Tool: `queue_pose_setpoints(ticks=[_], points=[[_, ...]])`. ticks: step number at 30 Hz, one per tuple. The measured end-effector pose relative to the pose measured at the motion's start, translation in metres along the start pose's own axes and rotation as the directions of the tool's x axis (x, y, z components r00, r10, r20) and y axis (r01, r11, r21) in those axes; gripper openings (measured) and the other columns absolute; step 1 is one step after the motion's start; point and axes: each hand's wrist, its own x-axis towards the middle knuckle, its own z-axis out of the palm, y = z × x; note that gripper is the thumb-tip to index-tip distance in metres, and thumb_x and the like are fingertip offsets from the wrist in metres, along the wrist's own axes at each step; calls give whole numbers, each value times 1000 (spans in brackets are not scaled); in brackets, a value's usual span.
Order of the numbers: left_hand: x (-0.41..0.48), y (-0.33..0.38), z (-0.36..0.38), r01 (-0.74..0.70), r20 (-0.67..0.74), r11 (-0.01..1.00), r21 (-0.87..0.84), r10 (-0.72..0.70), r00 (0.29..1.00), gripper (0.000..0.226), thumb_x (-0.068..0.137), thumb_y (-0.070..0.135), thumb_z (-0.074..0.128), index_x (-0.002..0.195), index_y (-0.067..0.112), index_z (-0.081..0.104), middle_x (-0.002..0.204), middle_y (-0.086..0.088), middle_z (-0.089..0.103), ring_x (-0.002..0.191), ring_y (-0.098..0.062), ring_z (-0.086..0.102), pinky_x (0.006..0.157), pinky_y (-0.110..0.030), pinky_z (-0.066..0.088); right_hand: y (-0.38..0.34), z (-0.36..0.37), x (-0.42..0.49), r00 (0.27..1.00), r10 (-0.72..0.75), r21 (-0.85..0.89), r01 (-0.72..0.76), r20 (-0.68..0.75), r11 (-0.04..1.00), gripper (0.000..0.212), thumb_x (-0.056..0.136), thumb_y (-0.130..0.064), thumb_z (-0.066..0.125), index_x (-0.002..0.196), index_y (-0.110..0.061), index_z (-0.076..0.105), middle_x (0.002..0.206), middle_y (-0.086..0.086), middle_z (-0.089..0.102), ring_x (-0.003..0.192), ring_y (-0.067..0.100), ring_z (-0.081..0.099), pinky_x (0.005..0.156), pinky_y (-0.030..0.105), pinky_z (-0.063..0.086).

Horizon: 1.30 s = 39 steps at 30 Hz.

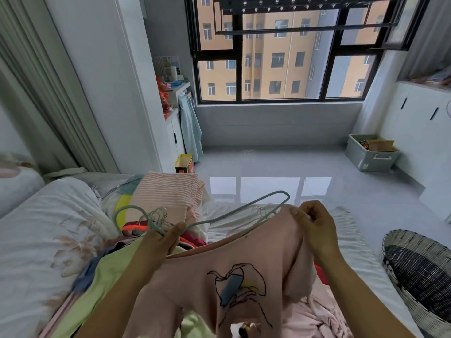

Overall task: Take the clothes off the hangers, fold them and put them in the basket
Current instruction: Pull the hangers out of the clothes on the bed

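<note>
Two hands were up over the bed point(34, 230). The left hand point(162, 240) was clenched round the neck of one pale green wire hanger point(263, 198), thumb on top. The hook curved away to that hand's left, and the far arm of the hanger reached across towards the right hand point(316, 224). The right hand pinched the shoulder of one pink shirt point(210, 272) between thumb and fingertips, lifting the cloth where the hanger's end met it. The shirt bore one line drawing with a blue patch on its front. It hung between the two hands and fell below them towards the person. Its neckline sagged clear of the wire near the left hand, and its shoulder was still over the hanger's end by the right hand.

Just beyond the left hand lay a bunch of other hangers point(152, 215); their number could not be told. Past those sat one folded striped pink garment point(168, 193). Under the left forearm spread one lime green garment point(107, 279). One woven basket point(415, 267) stood to the right of the right hand, well apart from it. Far beyond that hand, one grey storage box point(366, 162) rested on the floor.
</note>
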Motion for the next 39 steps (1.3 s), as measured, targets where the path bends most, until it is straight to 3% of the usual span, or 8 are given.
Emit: queue_pose_setpoints(ticks=[8,12,17,24,26,29,32,39], points=[[-7,-10,17,146,85,977,-154,-134,987,54,86,43,52,43,18,32,41,2,25,36,-9,21,41,-20,20,18,1,10,947,182,159,-143,-264,977,13,92,-15,55,82,-13,48,73,-3,46,66,9,43,62,18,36],[1,-11,13,327,129,725,-606,-317,940,51,82,52,44,45,18,35,39,3,19,29,-6,13,34,-13,10,35,-6,7,928,349,252,-310,-128,917,18,93,-17,55,77,-17,47,76,1,45,66,11,41,61,23,35],[17,17,33,300,143,636,-712,-287,947,48,80,53,46,52,16,34,35,5,20,26,-5,13,33,-10,10,19,15,-9,946,289,295,-320,144,900,13,92,-9,55,80,-12,51,76,3,47,67,14,44,57,18,41],[24,55,83,255,131,601,-758,-243,961,47,87,50,45,57,16,37,36,6,25,30,-6,14,38,-19,7,7,74,-55,795,15,-136,85,607,987,27,69,-26,67,96,-27,63,94,-10,49,78,-1,52,77,13,42],[22,63,91,250,157,599,-761,-203,966,43,91,41,47,58,16,37,40,6,28,34,-7,18,38,-21,12,20,82,-57,768,-53,-272,289,638,918,32,64,-42,51,93,-36,63,87,-15,39,74,-3,46,73,14,38],[26,70,88,212,123,626,-750,-182,975,35,97,23,46,63,14,42,44,6,37,38,-6,26,40,-19,21,27,77,-51,807,-63,-314,299,587,901,2,78,-21,64,77,-21,66,73,-12,40,66,-2,43,63,12,32],[41,74,70,138,26,713,-687,-166,986,31,98,21,42,69,12,50,43,8,42,34,-3,27,36,-16,21,31,68,-54,728,4,-388,361,685,848,13,83,-17,67,83,-4,68,71,-17,40,70,9,44,62,7,31],[86,105,-5,-126,-313,790,-600,-87,946,32,97,15,38,69,15,52,37,11,38,32,-2,24,33,-16,15,-1,28,-55,431,395,-562,391,812,729,40,88,-19,59,53,-22,40,42,-10,41,40,-1,38,44,12,28]])
